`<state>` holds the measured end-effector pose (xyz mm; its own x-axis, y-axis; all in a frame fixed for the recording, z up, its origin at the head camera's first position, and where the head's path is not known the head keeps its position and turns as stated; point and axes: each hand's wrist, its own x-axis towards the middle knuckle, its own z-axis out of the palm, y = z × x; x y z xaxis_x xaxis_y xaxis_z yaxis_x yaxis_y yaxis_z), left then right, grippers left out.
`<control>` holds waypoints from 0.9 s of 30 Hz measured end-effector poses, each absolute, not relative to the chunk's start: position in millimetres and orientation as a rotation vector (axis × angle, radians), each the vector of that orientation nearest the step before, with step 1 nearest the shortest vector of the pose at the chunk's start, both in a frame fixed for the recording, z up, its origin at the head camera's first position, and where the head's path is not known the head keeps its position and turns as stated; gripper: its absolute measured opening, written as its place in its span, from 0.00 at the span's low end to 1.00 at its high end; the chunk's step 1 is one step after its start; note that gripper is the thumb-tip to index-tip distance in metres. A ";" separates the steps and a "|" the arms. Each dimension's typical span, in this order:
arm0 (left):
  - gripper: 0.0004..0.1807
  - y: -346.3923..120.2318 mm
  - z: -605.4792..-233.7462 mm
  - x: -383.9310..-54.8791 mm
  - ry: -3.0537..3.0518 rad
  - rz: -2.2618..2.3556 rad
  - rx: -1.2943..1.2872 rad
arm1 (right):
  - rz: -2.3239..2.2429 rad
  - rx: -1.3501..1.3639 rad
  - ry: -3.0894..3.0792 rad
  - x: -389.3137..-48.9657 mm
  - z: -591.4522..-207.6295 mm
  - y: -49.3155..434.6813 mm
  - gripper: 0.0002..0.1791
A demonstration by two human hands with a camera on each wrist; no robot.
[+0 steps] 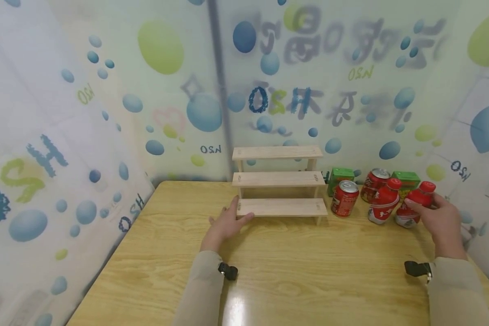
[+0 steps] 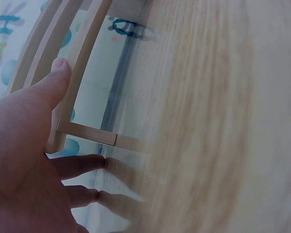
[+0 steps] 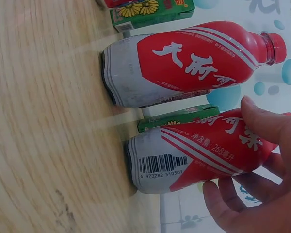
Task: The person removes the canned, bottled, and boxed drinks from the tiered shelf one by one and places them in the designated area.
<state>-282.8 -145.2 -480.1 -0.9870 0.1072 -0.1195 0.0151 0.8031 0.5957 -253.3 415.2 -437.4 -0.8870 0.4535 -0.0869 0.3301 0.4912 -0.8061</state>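
Note:
A three-tier wooden display stand [image 1: 281, 207] stands on the table by the back wall. My left hand [image 1: 228, 222] is at the left end of its lowest tier. In the left wrist view, the thumb [image 2: 60, 73] lies along the tier's edge and the straight fingers point down beside the leg. At the far right, my right hand [image 1: 444, 219] grips a red and white cola bottle [image 1: 407, 215] near its top, thumb on one side and fingers on the other. Its base is at the tabletop. A matching bottle [image 3: 194, 63] stands upright just left of it.
Two red drink cans [image 1: 344, 199] stand between the display stand and the bottles. Behind them are two green drink cartons [image 1: 342, 174]. A printed curtain [image 1: 167, 113] borders the wooden table [image 1: 289, 262] at the back and sides.

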 end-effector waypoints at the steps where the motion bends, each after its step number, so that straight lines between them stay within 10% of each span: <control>1: 0.56 -145.0 -480.0 -282.5 2.842 0.930 0.093 | 1.358 -0.693 -2.589 -253.6 -437.7 415.7 0.50; 27: 0.57 -153.8 -474.0 -281.0 2.788 1.066 0.137 | 1.257 -0.618 -2.418 -246.3 -384.9 354.1 0.46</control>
<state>-281.0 -153.8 -474.0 -0.9840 0.1395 -0.1105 0.0303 0.7430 0.6687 -246.3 354.1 -384.9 -0.8455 0.5243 0.1011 0.2185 0.5126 -0.8304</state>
